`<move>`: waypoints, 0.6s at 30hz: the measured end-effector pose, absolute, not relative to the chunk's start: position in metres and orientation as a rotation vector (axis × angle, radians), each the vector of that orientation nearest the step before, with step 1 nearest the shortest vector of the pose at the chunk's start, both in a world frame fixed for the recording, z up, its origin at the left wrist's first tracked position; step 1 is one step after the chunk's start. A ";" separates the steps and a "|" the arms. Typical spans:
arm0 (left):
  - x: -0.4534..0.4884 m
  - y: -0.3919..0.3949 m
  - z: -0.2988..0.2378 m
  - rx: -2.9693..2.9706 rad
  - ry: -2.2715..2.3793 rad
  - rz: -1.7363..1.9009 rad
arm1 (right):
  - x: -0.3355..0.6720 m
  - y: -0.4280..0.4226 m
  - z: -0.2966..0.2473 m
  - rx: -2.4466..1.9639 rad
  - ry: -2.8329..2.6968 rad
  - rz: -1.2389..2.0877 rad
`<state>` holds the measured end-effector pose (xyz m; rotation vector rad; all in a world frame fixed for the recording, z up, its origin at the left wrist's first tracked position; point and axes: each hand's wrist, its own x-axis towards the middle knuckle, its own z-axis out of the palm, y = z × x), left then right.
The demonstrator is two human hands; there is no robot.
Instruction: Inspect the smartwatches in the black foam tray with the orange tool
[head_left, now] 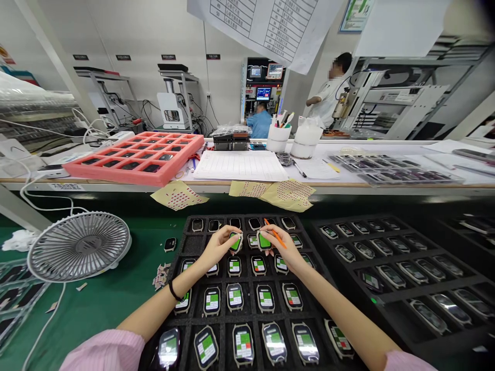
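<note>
Two bare hands work low over a black foam tray (192,244) at the centre of the frame. The left hand (221,247) pinches a rounded-rectangular black smartwatch body (235,242) showing a green screen label, its grip narrow and the watch's long axis tilted. The right hand (281,248) holds a matching smartwatch body (264,240) just beside it in an equally narrow grip, with a slim orange pencil (277,234) lying across its fingers. Each hand is nearest its own watch, and the two watches sit close together. Rows of similar watches (235,297) fill the tray's cells, long axes running up and down the frame. No label writing is legible.
</note>
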<state>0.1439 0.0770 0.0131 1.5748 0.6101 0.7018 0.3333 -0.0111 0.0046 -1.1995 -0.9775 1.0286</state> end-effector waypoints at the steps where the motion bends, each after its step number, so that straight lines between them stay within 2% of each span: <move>1: 0.144 0.077 0.013 1.568 0.616 0.702 | 0.333 -0.011 0.005 -1.195 -0.982 1.037; 9: 0.141 0.075 0.015 1.671 0.475 0.623 | 0.331 -0.012 0.006 -1.191 -1.010 1.052; 18: 0.143 0.068 0.026 2.320 0.436 0.757 | 0.318 -0.009 0.006 -1.181 -1.111 1.148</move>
